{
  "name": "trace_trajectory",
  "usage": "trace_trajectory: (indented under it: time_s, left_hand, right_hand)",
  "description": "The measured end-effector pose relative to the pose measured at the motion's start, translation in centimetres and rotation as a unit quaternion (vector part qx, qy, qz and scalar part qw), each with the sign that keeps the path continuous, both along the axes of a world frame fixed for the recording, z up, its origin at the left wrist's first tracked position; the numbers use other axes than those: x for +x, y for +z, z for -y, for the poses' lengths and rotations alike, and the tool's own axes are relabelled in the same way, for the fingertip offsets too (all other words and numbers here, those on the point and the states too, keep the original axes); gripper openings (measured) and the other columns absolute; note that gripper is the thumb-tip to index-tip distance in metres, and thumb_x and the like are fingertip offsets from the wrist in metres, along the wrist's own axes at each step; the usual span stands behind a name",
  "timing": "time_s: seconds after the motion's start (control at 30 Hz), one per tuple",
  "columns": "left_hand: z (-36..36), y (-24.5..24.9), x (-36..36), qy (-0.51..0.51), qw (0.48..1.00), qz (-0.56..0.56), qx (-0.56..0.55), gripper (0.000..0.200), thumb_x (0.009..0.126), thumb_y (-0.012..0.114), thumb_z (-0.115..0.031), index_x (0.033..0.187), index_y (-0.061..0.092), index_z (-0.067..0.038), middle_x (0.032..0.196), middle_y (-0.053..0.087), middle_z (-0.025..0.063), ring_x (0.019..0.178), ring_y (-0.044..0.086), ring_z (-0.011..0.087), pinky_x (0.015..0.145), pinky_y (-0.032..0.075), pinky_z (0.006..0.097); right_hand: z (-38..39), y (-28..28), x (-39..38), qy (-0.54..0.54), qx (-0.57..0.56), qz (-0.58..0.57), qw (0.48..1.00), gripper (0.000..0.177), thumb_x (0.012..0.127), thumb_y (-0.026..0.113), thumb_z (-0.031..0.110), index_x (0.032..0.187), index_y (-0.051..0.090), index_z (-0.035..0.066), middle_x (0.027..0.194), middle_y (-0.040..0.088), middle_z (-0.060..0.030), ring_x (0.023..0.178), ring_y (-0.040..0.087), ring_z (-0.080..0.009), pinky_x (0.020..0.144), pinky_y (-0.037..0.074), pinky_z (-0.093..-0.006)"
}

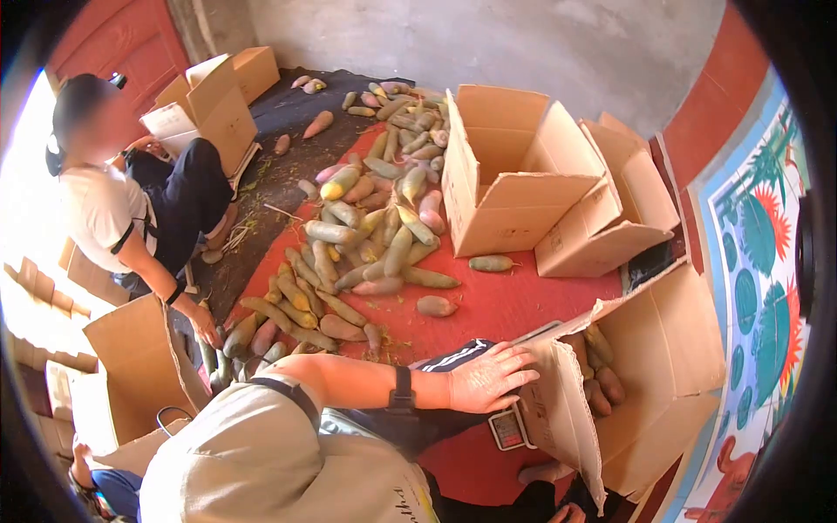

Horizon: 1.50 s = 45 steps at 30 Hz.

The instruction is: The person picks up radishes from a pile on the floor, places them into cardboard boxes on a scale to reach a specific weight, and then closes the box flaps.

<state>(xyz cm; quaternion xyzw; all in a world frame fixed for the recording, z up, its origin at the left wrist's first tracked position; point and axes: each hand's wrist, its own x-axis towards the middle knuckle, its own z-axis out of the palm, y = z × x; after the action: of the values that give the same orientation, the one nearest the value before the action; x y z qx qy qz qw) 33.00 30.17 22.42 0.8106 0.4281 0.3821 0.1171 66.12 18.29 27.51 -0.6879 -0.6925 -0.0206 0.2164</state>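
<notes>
My left hand [493, 380], a black band on its wrist, lies palm down with fingers stretched out beside the near flap of a cardboard box [667, 349]. It is over my dark trouser leg, fingertips right at the flap. Inside that box several long, brownish root vegetables [602, 375] are heaped at one side. Just below the hand sits a scale's digital display [507, 430], close against the box. My right hand [571, 514] shows only in part at the bottom edge, its fingers mostly cut off. Near it a single root [545, 472] lies under the box flap.
A large pile of greenish and pinkish roots [349, 227] covers the red mat [514, 305]. Two open cardboard boxes [523, 209] stand behind it by the wall. At left, a seated person [113, 209] reaches into the pile beside another open box [139, 375]. More boxes [218, 105] stand farther back.
</notes>
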Motion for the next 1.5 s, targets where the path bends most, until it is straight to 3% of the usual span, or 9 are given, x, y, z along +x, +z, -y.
trace_trajectory:
  time_s: [0.67, 0.83, 1.0, 1.03, 1.07, 1.1, 1.2, 1.3, 1.5]
  left_hand:
    - [-0.1, -0.2, 0.2, -0.005, 1.000, 0.000, -0.002, 0.054, 0.072, 0.065, -0.020, 0.120, 0.043, -0.007, 0.122, 0.042, 0.0170, 0.115, 0.041, 0.0340, 0.096, 0.033, 0.0470]
    - [-0.9, 2.3, -4.4, 0.153, 0.983, -0.055, 0.087, 0.057, 0.071, 0.066, -0.026, 0.121, 0.044, -0.009, 0.129, 0.038, 0.0171, 0.123, 0.035, 0.0345, 0.100, 0.025, 0.0549]
    - [-1.3, 5.3, -14.5, 0.441, 0.867, 0.206, 0.107, 0.052, 0.083, 0.053, -0.017, 0.127, 0.036, 0.002, 0.125, 0.041, 0.0236, 0.118, 0.040, 0.0360, 0.100, 0.031, 0.0412]
    - [-1.3, 2.4, -17.6, 0.512, 0.829, 0.196, 0.113, 0.050, 0.085, 0.052, -0.018, 0.127, 0.036, 0.003, 0.123, 0.043, 0.0232, 0.118, 0.041, 0.0344, 0.101, 0.030, 0.0401]
    - [-0.8, 2.5, -19.1, 0.484, 0.790, 0.366, 0.081, 0.051, 0.088, 0.049, -0.023, 0.129, 0.035, 0.003, 0.126, 0.043, 0.0240, 0.120, 0.039, 0.0353, 0.103, 0.028, 0.0395]
    - [-0.8, -1.3, -22.5, 0.575, 0.755, 0.296, 0.109, 0.053, 0.088, 0.048, -0.027, 0.130, 0.034, 0.002, 0.128, 0.042, 0.0244, 0.120, 0.040, 0.0354, 0.102, 0.030, 0.0403]
    - [2.8, -1.2, -23.4, 0.652, 0.677, 0.340, -0.030, 0.062, 0.088, 0.048, -0.035, 0.131, 0.030, 0.005, 0.130, 0.039, 0.0271, 0.123, 0.035, 0.0377, 0.103, 0.028, 0.0415]
    - [3.6, -3.7, -22.3, 0.676, 0.680, 0.283, -0.008, 0.063, 0.087, 0.049, -0.035, 0.132, 0.029, 0.004, 0.131, 0.038, 0.0269, 0.123, 0.034, 0.0382, 0.103, 0.028, 0.0420]
    - [1.2, -8.1, -18.3, 0.600, 0.778, 0.183, -0.018, 0.066, 0.087, 0.049, -0.037, 0.129, 0.031, 0.010, 0.131, 0.034, 0.0297, 0.124, 0.033, 0.0393, 0.104, 0.026, 0.0409]
  right_hand:
    - [0.4, 0.3, -1.3, 0.003, 0.017, 0.084, 0.996, 0.030, 0.089, 0.050, 0.024, 0.085, 0.063, -0.002, 0.083, 0.062, -0.0190, 0.076, 0.059, -0.0341, 0.070, 0.048, -0.0411]
    - [0.0, 0.9, -1.8, 0.018, 0.032, 0.082, 0.996, 0.029, 0.089, 0.052, 0.024, 0.083, 0.063, -0.002, 0.080, 0.062, -0.0180, 0.074, 0.059, -0.0339, 0.069, 0.048, -0.0410]
    - [-0.2, 1.1, -1.8, 0.040, 0.054, 0.077, 0.995, 0.029, 0.089, 0.052, 0.022, 0.082, 0.063, -0.003, 0.080, 0.062, -0.0181, 0.073, 0.059, -0.0340, 0.069, 0.048, -0.0408]
    - [-0.2, 0.8, -1.4, 0.039, 0.064, 0.077, 0.994, 0.029, 0.089, 0.052, 0.022, 0.081, 0.063, -0.003, 0.080, 0.062, -0.0181, 0.073, 0.060, -0.0339, 0.069, 0.048, -0.0408]
    - [-0.2, 0.6, -1.1, 0.037, 0.073, 0.079, 0.994, 0.030, 0.089, 0.052, 0.023, 0.081, 0.063, -0.004, 0.080, 0.063, -0.0181, 0.073, 0.060, -0.0338, 0.069, 0.048, -0.0407]
    - [-0.2, 0.5, -1.0, 0.038, 0.076, 0.075, 0.994, 0.030, 0.089, 0.052, 0.023, 0.081, 0.063, -0.004, 0.080, 0.063, -0.0181, 0.073, 0.060, -0.0338, 0.069, 0.048, -0.0407]
    - [0.0, 0.4, -0.7, 0.040, 0.083, 0.065, 0.994, 0.033, 0.090, 0.051, 0.024, 0.080, 0.063, -0.004, 0.079, 0.063, -0.0181, 0.072, 0.060, -0.0337, 0.068, 0.049, -0.0408]
    - [0.3, 0.4, -0.2, 0.045, 0.088, 0.053, 0.994, 0.035, 0.091, 0.049, 0.026, 0.079, 0.064, -0.003, 0.078, 0.063, -0.0181, 0.071, 0.060, -0.0338, 0.066, 0.049, -0.0407]
    - [1.0, 0.2, 0.3, 0.030, 0.121, 0.050, 0.991, 0.037, 0.092, 0.047, 0.030, 0.078, 0.064, -0.001, 0.076, 0.062, -0.0177, 0.069, 0.059, -0.0333, 0.064, 0.048, -0.0406]
